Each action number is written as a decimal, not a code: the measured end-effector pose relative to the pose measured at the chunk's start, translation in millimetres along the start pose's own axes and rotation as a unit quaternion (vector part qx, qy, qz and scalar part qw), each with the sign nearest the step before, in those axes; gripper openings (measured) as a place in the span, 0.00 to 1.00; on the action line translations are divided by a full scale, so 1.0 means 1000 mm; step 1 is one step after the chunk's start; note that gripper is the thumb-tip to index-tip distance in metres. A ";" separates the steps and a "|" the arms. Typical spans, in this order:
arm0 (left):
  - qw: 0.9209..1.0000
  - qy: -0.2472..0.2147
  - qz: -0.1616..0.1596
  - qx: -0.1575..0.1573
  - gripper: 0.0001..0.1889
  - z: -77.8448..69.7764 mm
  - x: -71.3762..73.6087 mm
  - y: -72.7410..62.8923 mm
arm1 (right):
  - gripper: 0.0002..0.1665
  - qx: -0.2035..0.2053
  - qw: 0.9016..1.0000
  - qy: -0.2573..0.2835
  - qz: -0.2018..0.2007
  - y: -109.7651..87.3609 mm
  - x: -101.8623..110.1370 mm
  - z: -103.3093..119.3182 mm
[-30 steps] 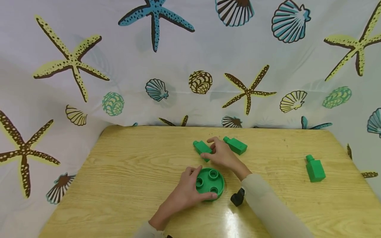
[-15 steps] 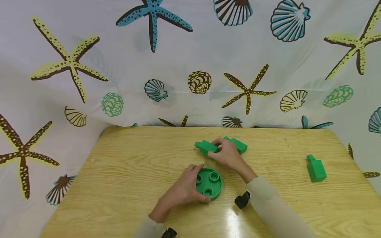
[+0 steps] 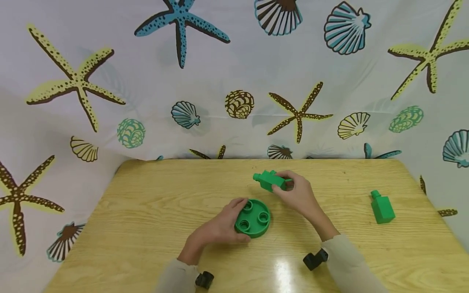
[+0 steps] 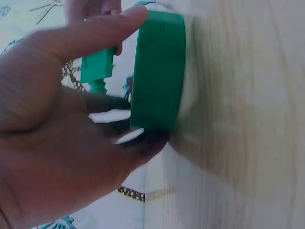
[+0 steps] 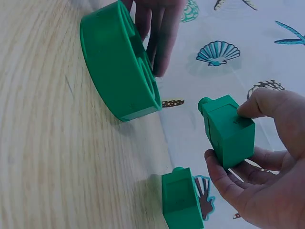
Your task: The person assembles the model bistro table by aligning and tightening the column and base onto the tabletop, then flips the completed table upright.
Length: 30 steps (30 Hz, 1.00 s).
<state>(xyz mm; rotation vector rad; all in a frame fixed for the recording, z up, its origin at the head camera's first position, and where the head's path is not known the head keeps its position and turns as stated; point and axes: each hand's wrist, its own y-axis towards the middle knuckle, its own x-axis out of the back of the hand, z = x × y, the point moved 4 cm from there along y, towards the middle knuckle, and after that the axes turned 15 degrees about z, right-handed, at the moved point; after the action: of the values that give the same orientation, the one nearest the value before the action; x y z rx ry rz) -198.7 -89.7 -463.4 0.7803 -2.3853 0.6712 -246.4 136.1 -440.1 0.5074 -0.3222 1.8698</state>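
My left hand (image 3: 221, 226) holds the rim of a round green base (image 3: 253, 215) with three ring-shaped sockets facing up. Thumb and fingers lie on opposite sides of its wall (image 4: 159, 71). Beyond it, my right hand (image 3: 298, 195) pinches a green bottle-shaped block (image 3: 270, 182) with a round peg at one end. The right wrist view has this block (image 5: 231, 131) off the table, between thumb and fingertips, its peg pointing away from the palm. A second such block (image 5: 182, 200) lies on the table, mostly hidden behind the right hand's block in the head view.
A third green block (image 3: 383, 208) lies on the right part of the wooden table (image 3: 154, 211). Behind the table's back edge hangs a white cloth (image 3: 212, 77) printed with starfish and shells. Each wrist wears a small black camera (image 3: 315, 259).
My right hand has taken hold of the block it was touching, raised it and carried it to the right. The base has turned in my left hand, so its sockets sit differently.
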 end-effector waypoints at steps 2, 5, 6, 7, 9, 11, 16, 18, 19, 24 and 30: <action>1.000 0.003 -0.022 0.010 0.54 -0.002 -0.004 0.003 | 0.22 0.005 1.000 0.008 -0.009 -0.007 0.005 -0.001; 0.998 -0.005 -0.059 0.028 0.54 -0.003 -0.005 0.007 | 0.21 0.010 0.999 0.026 -0.018 -0.016 0.010 -0.001; 0.997 -0.010 -0.067 0.032 0.54 -0.002 -0.005 0.008 | 0.21 0.012 0.999 0.030 -0.020 -0.020 0.011 -0.001; 0.997 -0.017 -0.074 0.033 0.53 -0.002 -0.004 0.010 | 0.22 0.015 0.999 0.034 -0.022 -0.022 0.012 0.000; 0.996 -0.025 -0.080 0.032 0.52 0.001 0.000 0.012 | 0.22 0.023 0.999 0.037 -0.029 -0.027 0.015 0.001; 0.997 -0.026 -0.075 0.020 0.52 0.005 0.004 0.014 | 0.22 0.037 0.998 0.040 -0.034 -0.032 0.019 0.001; 0.997 -0.037 -0.065 -0.002 0.51 0.006 0.007 0.016 | 0.23 0.062 0.995 0.063 -0.037 -0.041 0.024 -0.001; 0.996 -0.046 -0.075 0.006 0.50 0.005 0.007 0.015 | 0.23 0.067 0.995 0.070 -0.035 -0.043 0.024 -0.001; 0.995 -0.052 -0.080 0.011 0.50 0.005 0.008 0.015 | 0.23 0.071 0.994 0.071 -0.034 -0.044 0.023 -0.002; 0.993 -0.062 -0.103 0.016 0.49 0.004 0.008 0.014 | 0.24 0.088 0.993 0.070 -0.033 -0.048 0.018 -0.004; 0.993 -0.049 -0.105 -0.004 0.49 0.007 0.003 0.012 | 0.26 0.109 0.991 0.068 -0.031 -0.052 0.009 -0.008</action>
<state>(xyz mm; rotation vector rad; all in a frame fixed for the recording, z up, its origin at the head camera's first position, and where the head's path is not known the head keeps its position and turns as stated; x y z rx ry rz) -210.8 -86.5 -470.3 1.0660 -2.3475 0.5477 -201.4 165.7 -443.7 0.5277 -0.0110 1.8775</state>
